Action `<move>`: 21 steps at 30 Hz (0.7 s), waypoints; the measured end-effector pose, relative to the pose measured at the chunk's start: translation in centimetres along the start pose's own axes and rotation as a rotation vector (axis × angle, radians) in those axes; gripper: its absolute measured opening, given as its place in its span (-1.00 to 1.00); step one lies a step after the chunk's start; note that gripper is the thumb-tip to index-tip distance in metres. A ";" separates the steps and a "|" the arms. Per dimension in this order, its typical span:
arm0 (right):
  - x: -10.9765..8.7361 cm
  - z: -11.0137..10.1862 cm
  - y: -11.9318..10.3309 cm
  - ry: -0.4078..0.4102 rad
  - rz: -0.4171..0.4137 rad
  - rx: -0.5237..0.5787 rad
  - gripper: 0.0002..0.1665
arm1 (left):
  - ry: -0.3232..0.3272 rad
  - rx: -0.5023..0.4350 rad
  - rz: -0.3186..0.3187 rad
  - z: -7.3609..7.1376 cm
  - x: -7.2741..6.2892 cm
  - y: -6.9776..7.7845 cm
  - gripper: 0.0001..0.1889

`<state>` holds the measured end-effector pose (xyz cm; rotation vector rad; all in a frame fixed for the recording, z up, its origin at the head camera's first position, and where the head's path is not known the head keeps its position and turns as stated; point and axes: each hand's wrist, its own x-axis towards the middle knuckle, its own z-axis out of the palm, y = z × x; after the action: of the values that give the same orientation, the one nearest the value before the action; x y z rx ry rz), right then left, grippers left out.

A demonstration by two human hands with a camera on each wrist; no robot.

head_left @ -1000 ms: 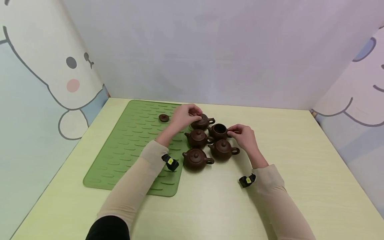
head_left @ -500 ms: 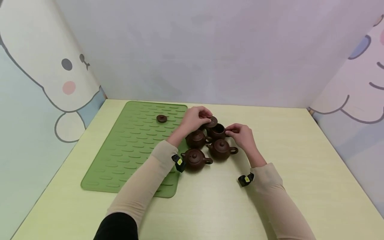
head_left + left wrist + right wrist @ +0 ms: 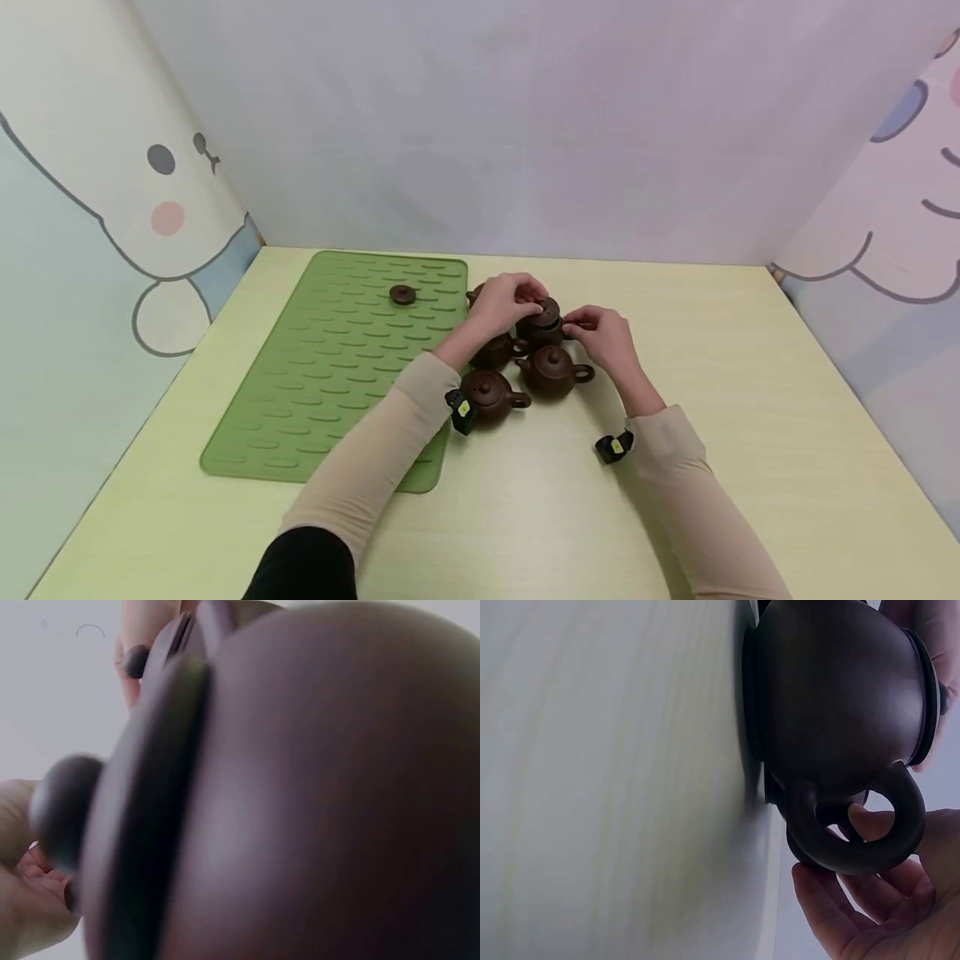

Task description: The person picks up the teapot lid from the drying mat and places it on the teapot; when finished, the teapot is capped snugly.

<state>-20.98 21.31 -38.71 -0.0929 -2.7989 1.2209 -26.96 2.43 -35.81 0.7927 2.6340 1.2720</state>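
Note:
My left hand (image 3: 506,304) pinches a dark brown teapot lid (image 3: 550,313) by its knob. The lid sits tilted over the mouth of a small brown teapot (image 3: 537,337), with a dark gap along the near side. Whether it touches the rim all round I cannot tell. My right hand (image 3: 609,340) grips that teapot's handle from the right; in the right wrist view the fingers (image 3: 821,911) show behind a nearer teapot (image 3: 832,697). A lidded teapot (image 3: 322,795) fills most of the left wrist view.
Lidded teapots stand close by: one at front right (image 3: 552,372), one at front left (image 3: 487,396), and others partly hidden by my left hand and wrist. Another lid (image 3: 402,294) lies on the green ridged mat (image 3: 337,358) at left. A pale wall backs the table.
My left hand has lifted the lid from near the rear teapot, carrying it right and toward me onto the uncovered teapot's mouth. My right hand has stayed at the handle.

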 end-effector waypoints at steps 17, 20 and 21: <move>0.0 0.0 -0.1 -0.018 -0.006 -0.013 -0.75 | -0.050 0.084 -0.016 0.2 -0.4 0.6 -0.77; -0.1 -0.3 -0.2 -0.027 -0.002 -0.021 -0.75 | -0.023 0.091 -0.016 -0.2 -0.5 0.5 -0.78; 0.0 -0.4 -0.2 -0.027 -0.002 -0.023 -0.75 | -0.015 0.092 -0.017 -0.3 -0.6 0.4 -0.78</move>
<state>-20.91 21.43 -38.30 -0.0751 -2.8357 1.1985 -26.40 2.16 -35.35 0.7876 2.6984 1.1432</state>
